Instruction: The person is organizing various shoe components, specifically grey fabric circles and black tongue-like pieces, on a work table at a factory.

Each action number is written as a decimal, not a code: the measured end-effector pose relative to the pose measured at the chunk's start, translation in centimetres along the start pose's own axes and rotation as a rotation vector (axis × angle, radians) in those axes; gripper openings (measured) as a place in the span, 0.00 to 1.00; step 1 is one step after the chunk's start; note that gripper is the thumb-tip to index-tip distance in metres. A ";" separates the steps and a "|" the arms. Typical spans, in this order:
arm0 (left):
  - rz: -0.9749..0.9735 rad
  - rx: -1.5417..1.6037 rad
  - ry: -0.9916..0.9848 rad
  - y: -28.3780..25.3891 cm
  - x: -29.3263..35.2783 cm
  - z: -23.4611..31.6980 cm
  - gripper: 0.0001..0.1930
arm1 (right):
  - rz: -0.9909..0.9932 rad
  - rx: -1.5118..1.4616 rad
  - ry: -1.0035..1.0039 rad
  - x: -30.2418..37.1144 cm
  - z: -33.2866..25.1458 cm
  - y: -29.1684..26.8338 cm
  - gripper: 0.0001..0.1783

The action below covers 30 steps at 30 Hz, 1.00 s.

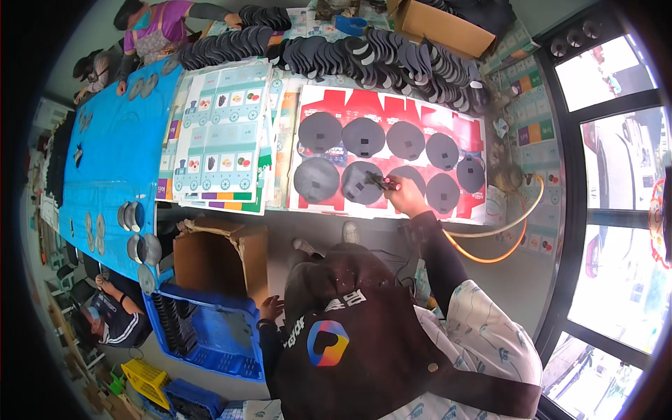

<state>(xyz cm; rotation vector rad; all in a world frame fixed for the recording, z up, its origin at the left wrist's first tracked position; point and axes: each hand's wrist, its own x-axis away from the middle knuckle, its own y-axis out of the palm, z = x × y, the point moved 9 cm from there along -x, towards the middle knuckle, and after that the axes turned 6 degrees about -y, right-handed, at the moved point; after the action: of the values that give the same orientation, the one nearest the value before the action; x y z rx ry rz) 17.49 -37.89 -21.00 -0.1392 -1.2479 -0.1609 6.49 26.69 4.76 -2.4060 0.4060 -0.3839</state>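
Observation:
My right hand point(407, 197) is closed round a small dark brush point(379, 181). The brush reaches over a dark grey round pad point(360, 192) in the near row. Several such pads, among them a far-left one point(320, 133) and a far-right one point(470, 173), lie flat in two rows on a red and white printed sheet point(301, 203). Most carry small black rectangular marks or patches. Partly under my right hand lies another pad point(409, 172). My left hand point(271, 307) hangs low beside my dark apron, away from the table, its fingers loosely apart with nothing in them.
Rows of stacked dark curved pieces point(350, 59) line the table's back. Printed sheets point(227, 129) are piled left of the pads. A cardboard box point(210, 259) and blue crate point(238, 371) stand lower left. An orange hose point(483, 260) loops at right. People sit around a blue table point(115, 168).

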 end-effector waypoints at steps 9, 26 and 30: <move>0.067 -0.350 0.198 2.6 2.5 -0.6 0.14 | 0.089 0.115 0.025 1.0 -0.1 -4.0 0.15; 0.087 -0.013 -0.039 6.0 4.2 -6.8 0.18 | -0.009 -0.099 0.098 3.8 4.1 -2.0 0.16; 0.086 -0.009 -0.052 5.9 4.9 -9.3 0.17 | -0.197 -0.091 -0.017 3.5 0.9 -0.4 0.18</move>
<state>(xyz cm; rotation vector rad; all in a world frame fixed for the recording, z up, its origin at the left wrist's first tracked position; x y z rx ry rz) 28.84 -34.09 -19.36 -0.2058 -1.2909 -0.0890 10.08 26.13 4.97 -2.5455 0.1822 -0.4404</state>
